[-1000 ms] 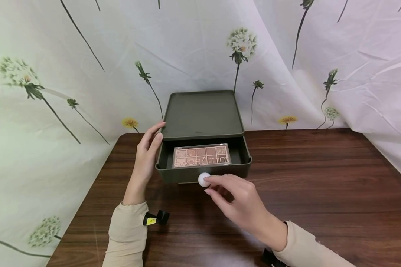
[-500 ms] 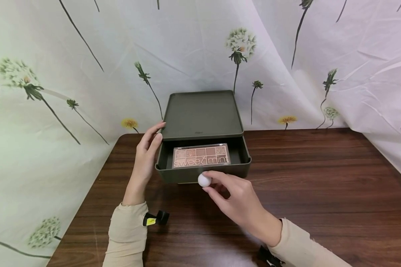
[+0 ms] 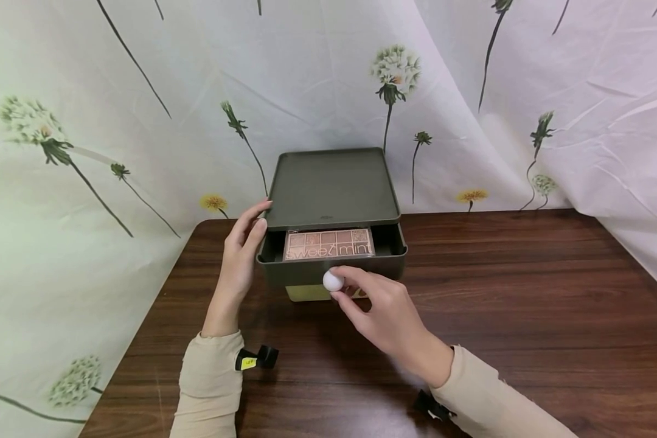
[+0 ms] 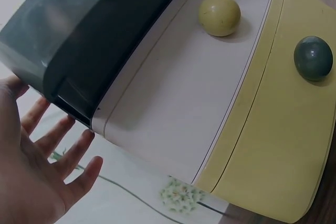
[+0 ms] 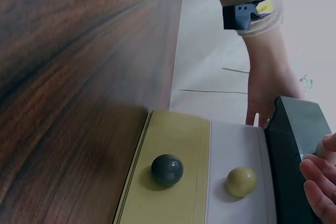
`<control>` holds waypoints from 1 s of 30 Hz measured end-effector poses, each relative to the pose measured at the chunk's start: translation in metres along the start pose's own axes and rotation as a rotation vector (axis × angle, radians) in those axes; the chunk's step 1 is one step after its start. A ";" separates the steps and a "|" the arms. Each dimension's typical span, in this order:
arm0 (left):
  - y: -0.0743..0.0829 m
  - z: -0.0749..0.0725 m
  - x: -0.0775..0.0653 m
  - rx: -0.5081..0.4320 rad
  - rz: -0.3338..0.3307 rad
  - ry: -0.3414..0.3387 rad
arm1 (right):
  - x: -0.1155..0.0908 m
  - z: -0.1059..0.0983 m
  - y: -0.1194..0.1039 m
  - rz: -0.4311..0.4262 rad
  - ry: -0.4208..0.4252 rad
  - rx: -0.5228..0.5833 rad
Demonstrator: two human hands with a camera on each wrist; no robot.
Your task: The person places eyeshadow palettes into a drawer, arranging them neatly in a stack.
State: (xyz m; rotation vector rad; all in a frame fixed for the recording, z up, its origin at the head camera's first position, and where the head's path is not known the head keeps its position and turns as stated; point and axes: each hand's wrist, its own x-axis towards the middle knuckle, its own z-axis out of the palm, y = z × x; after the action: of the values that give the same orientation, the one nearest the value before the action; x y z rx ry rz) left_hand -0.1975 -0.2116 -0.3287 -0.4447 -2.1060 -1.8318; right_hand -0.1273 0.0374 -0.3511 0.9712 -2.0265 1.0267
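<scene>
A dark green top drawer [image 3: 292, 273] stands part-way out of a small chest of drawers [image 3: 334, 185]. My right hand [image 3: 380, 307] pinches its round white knob [image 3: 333, 280] between thumb and fingers. In the drawer lies an eyeshadow palette [image 3: 328, 244] marked "sweet mint", its back edge at the lid's front edge. My left hand [image 3: 239, 252] rests against the chest's left side near the top; in the left wrist view its fingers [image 4: 73, 153] are extended, fingertips at the side wall.
Below the green drawer are a white drawer [image 4: 163, 82] with a yellow knob [image 4: 220, 14] and a yellow drawer [image 4: 268, 124] with a dark green knob [image 4: 313, 59], both closed. A dark wooden table [image 3: 525, 316] bears the chest. Behind hangs a dandelion-print cloth [image 3: 317, 73].
My right hand has moved away from me with the knob, and the green drawer has slid further in with the palette. The yellow drawer below now shows more. My left hand stays put.
</scene>
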 end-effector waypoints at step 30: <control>0.003 0.002 -0.001 0.003 0.014 0.020 | 0.014 0.012 0.023 -0.024 0.045 -0.067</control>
State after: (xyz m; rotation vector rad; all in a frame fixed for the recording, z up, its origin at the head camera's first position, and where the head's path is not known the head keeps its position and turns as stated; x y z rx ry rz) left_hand -0.1953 -0.2092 -0.3265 -0.4382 -2.0873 -1.8173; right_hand -0.1559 0.0322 -0.3540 0.9272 -1.9952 0.9535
